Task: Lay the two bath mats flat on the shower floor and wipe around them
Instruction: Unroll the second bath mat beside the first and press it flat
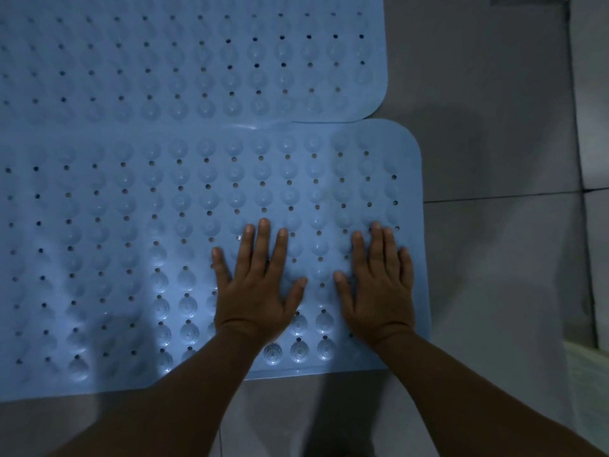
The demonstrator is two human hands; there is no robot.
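Observation:
Two light blue bath mats with suction cups and small holes lie on the grey tiled floor. The far mat point(184, 54) fills the upper left. The near mat point(131, 225) lies in front of it, and its far edge overlaps the far mat's near edge. My left hand point(257, 285) presses flat on the near mat with fingers spread. My right hand point(379, 285) presses flat beside it, close to the mat's right edge, fingers straight and together.
Grey floor tiles point(494, 127) with dark grout lines extend to the right of both mats and along the near edge. A lighter raised edge point(593, 225) runs down the far right. The light is dim.

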